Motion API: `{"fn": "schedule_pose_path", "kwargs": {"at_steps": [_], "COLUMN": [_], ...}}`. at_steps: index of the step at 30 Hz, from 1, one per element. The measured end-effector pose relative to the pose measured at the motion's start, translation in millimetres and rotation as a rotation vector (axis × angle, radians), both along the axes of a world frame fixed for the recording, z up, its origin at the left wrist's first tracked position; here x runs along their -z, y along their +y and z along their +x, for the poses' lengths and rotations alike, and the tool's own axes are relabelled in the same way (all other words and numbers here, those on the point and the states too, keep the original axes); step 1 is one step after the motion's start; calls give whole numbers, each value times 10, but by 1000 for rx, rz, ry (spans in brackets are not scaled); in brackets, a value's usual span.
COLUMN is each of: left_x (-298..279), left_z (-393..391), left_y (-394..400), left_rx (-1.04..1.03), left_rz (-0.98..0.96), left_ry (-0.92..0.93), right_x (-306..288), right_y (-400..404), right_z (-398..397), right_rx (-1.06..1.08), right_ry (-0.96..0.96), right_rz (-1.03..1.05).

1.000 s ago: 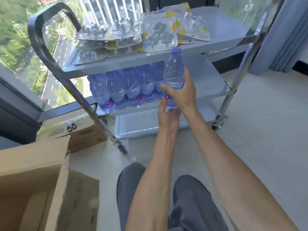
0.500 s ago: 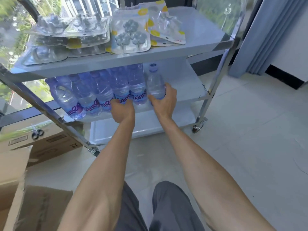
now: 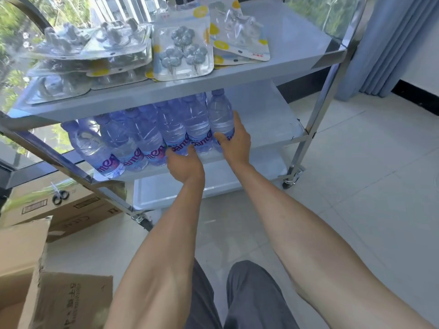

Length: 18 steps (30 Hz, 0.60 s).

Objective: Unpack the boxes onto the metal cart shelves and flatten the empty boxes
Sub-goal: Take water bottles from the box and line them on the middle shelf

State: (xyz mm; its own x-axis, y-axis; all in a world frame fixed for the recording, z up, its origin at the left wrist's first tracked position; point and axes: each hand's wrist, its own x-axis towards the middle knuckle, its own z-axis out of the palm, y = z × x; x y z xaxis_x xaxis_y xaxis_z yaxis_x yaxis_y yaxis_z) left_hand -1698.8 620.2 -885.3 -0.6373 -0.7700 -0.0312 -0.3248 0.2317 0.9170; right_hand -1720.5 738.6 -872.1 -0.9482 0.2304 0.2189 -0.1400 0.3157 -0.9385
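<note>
Bottles point(image 3: 142, 138) of water stand in a row along the front of the metal cart's middle shelf point(image 3: 273, 119), seen from the head camera. The right hand point(image 3: 234, 138) curls round the rightmost bottle point(image 3: 221, 115), which stands upright at the end of the row. The left hand point(image 3: 184, 162) has its fingers on the label band of a neighbouring bottle; how firmly it holds I cannot tell. On the top shelf point(image 3: 297, 43) lie blister packs of hooks point(image 3: 181, 53). An open cardboard box point(image 3: 21, 269) sits at lower left on the floor, another box point(image 3: 71, 207) with scissors point(image 3: 59, 196) on it beside the cart.
</note>
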Motion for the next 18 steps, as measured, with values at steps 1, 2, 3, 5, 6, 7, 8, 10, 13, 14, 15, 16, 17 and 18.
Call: {"fn": "schedule_pose_path", "kwargs": {"at_steps": [1,2,3,5,6,7,8,10,13,14,15,16,17,18], "left_x": [0,-1,9,37,56,77,100,134,110,84,45,23,7,4], "left_z": [2,0,-5,-29,-24,-10,11,54,16,-1,-18,-10,-3,1], "left_y": [3,7,9,-4,-25,-50,-74,-114,-127,-127,-109,-101,-86,-70], "left_rx": [-8,-16,-20,-19,-17,-8,10,51,76,71,65,57,52,48], "left_rz": [-7,-19,-28,-43,-60,-92,-136,-228,-249,-237,-224,-213,-204,-197], "left_ry": [-1,-4,-4,-7,-23,-51,-89,-153,-153,-160,-166,-175,-181,-186], "right_x": [14,29,40,56,73,90,117,207,297,299,282,263,245,235], "right_y": [-24,-41,-55,-89,-109,-126,-137,-143,-179,-220,-251,-290,-318,-329], "right_z": [1,1,1,-31,-49,-65,-81,-97,-109,-110,-120,-117,-114,-113], "right_rx": [3,12,27,56,62,65,69,99,169,195,226,254,278,289], "right_ry": [0,-1,-1,6,8,8,3,-37,-73,-77,-85,-100,-111,-116], "right_rz": [-1,2,5,7,1,-9,-13,16,67,63,62,68,73,73]}}
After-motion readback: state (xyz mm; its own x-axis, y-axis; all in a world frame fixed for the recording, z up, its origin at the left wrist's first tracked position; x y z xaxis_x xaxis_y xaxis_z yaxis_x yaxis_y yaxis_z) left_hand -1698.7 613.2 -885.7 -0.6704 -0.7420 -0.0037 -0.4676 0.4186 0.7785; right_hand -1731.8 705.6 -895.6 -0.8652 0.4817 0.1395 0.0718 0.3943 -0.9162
